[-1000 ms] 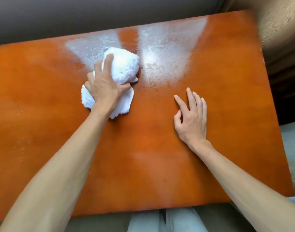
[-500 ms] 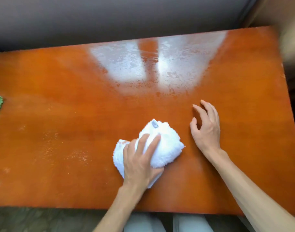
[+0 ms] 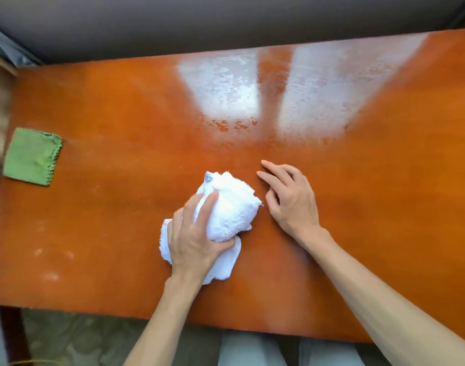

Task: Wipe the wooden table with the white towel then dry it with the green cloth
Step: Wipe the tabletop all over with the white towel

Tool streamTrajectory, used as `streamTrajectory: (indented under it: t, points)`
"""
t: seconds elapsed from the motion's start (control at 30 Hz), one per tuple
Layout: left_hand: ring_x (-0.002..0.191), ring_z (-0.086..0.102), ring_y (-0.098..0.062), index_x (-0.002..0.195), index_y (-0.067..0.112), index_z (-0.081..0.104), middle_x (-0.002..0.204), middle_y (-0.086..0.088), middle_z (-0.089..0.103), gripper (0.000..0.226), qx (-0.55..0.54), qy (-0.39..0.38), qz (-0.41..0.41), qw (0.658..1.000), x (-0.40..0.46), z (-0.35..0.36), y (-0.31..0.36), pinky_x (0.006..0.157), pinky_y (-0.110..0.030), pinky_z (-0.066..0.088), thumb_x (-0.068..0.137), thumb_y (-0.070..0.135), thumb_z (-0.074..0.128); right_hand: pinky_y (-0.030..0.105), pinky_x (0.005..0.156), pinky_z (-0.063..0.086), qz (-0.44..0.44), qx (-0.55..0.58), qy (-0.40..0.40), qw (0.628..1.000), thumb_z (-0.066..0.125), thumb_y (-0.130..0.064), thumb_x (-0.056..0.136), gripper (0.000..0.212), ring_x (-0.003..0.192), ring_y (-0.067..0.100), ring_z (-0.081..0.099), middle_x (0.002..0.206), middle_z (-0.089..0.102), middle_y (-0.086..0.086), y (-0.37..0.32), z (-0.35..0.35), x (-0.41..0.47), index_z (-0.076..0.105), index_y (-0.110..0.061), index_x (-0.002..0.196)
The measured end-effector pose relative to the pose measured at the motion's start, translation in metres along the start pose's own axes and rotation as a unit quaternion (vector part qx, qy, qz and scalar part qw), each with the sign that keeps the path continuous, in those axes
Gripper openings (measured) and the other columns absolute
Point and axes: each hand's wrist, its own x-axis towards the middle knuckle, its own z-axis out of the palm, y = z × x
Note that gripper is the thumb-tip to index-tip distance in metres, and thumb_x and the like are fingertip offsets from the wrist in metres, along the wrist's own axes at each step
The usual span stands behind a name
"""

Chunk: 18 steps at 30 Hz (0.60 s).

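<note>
The orange-brown wooden table (image 3: 371, 207) fills the view. A bunched white towel (image 3: 231, 207) lies near its middle, toward the front. My left hand (image 3: 194, 239) presses down on the towel and grips it, fingers wrapped over the top. Just right of the towel, my right hand (image 3: 289, 199) rests on the bare wood with loosely bent, spread fingers and holds nothing. A folded green cloth (image 3: 32, 159) lies flat at the table's left edge, far from both hands.
Bright window reflections with wet streaks (image 3: 226, 91) show on the far half of the table. A grey wall runs behind the far edge. My pale trousers (image 3: 250, 350) and a patterned floor show below the front edge.
My left hand dragged the towel from the far middle of the table toward the front. The view shifted left, bringing the green cloth fully into sight. My right hand stayed beside the towel.
</note>
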Motion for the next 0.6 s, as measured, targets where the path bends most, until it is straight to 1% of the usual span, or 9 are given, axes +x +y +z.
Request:
streamTrajectory:
  t: [0.1,0.2,0.3,0.37,0.47,0.53,0.6]
  points:
    - [0.106,0.056,-0.032,0.141,0.032,0.048,0.138,0.001,0.050,0.089,-0.011,0.009,-0.013,1.000,0.038,-0.009,-0.028,0.083,-0.041,0.045,0.058,0.056,0.068,0.036,0.097,0.048,0.007,-0.007,0.012,1.000,0.053,-0.012,0.090,0.038,0.120,0.023,0.055,0.141,0.060,-0.005,0.001,-0.002,0.001,0.069,-0.016,0.124]
    - [0.109,0.052,-0.031,0.141,0.038,0.044,0.138,0.005,0.047,0.091,-0.016,0.006,-0.036,0.999,0.083,-0.021,-0.053,0.086,-0.038,0.043,0.056,0.055,0.070,0.035,0.098,0.048,0.013,-0.013,0.016,1.000,0.053,-0.011,0.089,0.038,0.120,0.022,0.055,0.140,0.061,-0.006,-0.002,0.000,0.002,0.070,-0.016,0.124]
    - [0.113,0.050,-0.030,0.142,0.042,0.039,0.137,0.004,0.044,0.091,-0.009,0.018,-0.046,0.999,0.130,-0.030,-0.075,0.091,-0.037,0.040,0.058,0.055,0.072,0.037,0.097,0.049,0.010,-0.020,0.024,0.999,0.054,-0.010,0.089,0.038,0.120,0.023,0.055,0.140,0.061,-0.006,-0.002,0.001,0.002,0.070,-0.015,0.124]
    - [0.114,0.049,-0.031,0.142,0.042,0.038,0.136,0.002,0.043,0.089,-0.003,0.031,-0.057,0.998,0.154,-0.032,-0.086,0.089,-0.036,0.039,0.062,0.055,0.075,0.039,0.097,0.050,0.008,-0.024,0.031,0.999,0.054,-0.009,0.089,0.038,0.118,0.024,0.056,0.139,0.062,-0.005,-0.002,0.002,0.003,0.070,-0.015,0.124]
    - [0.108,0.050,-0.032,0.141,0.040,0.040,0.137,0.000,0.045,0.086,0.003,0.055,-0.086,0.995,0.169,-0.028,-0.087,0.085,-0.036,0.040,0.064,0.051,0.077,0.040,0.096,0.050,0.008,-0.027,0.039,0.999,0.055,-0.007,0.089,0.038,0.117,0.025,0.057,0.137,0.063,-0.005,-0.002,0.004,0.003,0.070,-0.014,0.123]
    - [0.106,0.050,-0.032,0.143,0.041,0.039,0.140,0.001,0.045,0.087,0.016,0.075,-0.112,0.991,0.163,-0.022,-0.080,0.087,-0.039,0.040,0.065,0.054,0.074,0.040,0.096,0.051,0.007,-0.030,0.043,0.999,0.055,-0.007,0.089,0.038,0.116,0.025,0.057,0.137,0.063,-0.005,-0.002,0.005,0.004,0.070,-0.014,0.123]
    - [0.105,0.051,-0.033,0.145,0.041,0.038,0.143,0.001,0.044,0.089,0.013,0.093,-0.153,0.984,0.149,-0.015,-0.069,0.088,-0.038,0.038,0.065,0.055,0.074,0.039,0.097,0.050,0.006,-0.035,0.042,0.998,0.055,-0.007,0.089,0.038,0.116,0.025,0.057,0.137,0.063,-0.005,-0.002,0.005,0.004,0.070,-0.014,0.123]
